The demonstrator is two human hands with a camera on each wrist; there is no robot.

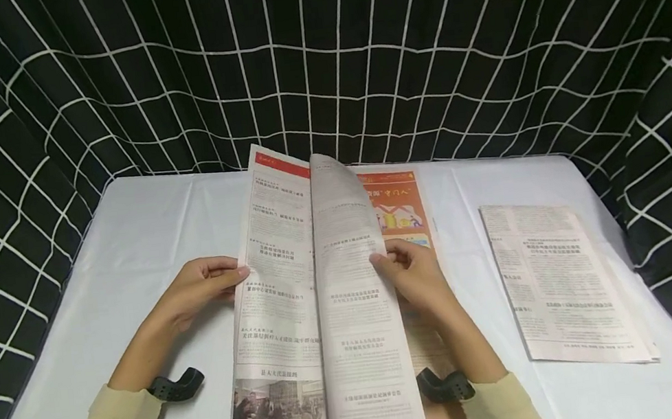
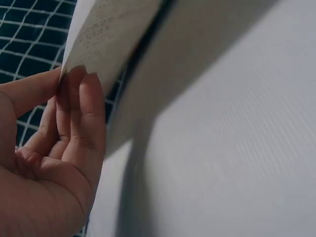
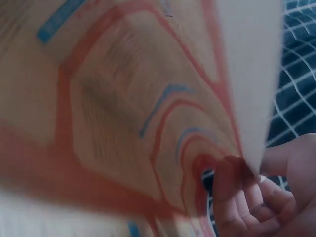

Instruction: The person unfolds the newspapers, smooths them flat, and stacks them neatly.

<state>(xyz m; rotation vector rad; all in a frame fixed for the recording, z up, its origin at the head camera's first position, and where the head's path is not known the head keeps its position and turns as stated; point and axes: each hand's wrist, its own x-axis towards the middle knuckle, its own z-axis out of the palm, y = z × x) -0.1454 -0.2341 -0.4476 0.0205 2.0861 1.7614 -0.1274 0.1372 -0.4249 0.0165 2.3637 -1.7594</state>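
Observation:
A newspaper (image 1: 277, 271) is raised upright in the middle of the head view, with a red banner at its top left and a photo low down. My left hand (image 1: 196, 291) pinches its left edge between thumb and fingers. The right-hand page (image 1: 354, 290) bows at the top, and my right hand (image 1: 414, 273) pinches its outer edge. Behind that page shows an orange-printed sheet (image 1: 404, 205). From the right wrist, the held paper's underside (image 3: 113, 108) carries orange outlines and blue strips. The left wrist view has the paper's back (image 2: 118, 34) above the fingertips.
A folded newspaper (image 1: 558, 281) lies on the right of the white-covered table (image 1: 146, 238). Black cloth with a white grid (image 1: 318, 52) hangs round the back and sides. Each wrist wears a black band, the left one (image 1: 175, 385) and the right one (image 1: 446, 386).

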